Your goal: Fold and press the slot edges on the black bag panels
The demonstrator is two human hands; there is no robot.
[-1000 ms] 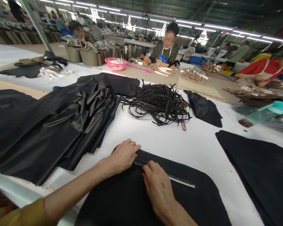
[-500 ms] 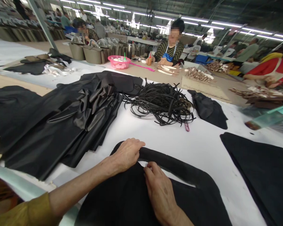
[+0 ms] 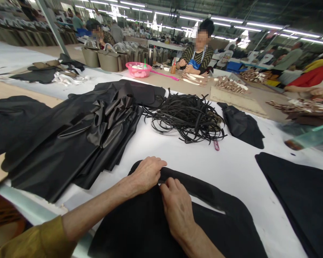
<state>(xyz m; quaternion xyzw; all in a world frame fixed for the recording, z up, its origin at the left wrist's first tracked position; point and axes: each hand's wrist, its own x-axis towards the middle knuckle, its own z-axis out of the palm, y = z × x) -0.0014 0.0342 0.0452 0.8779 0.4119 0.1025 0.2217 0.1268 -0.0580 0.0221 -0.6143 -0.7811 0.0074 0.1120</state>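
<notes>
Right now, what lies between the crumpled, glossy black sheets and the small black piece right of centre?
In the head view, a tangled heap of thin black strips.

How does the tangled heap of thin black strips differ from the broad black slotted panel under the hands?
The tangled heap of thin black strips forms loose loops; the broad black slotted panel lies spread out. The left hand and right hand touch the panel; no hand touches the heap. Both are black, on the white tabletop.
</notes>
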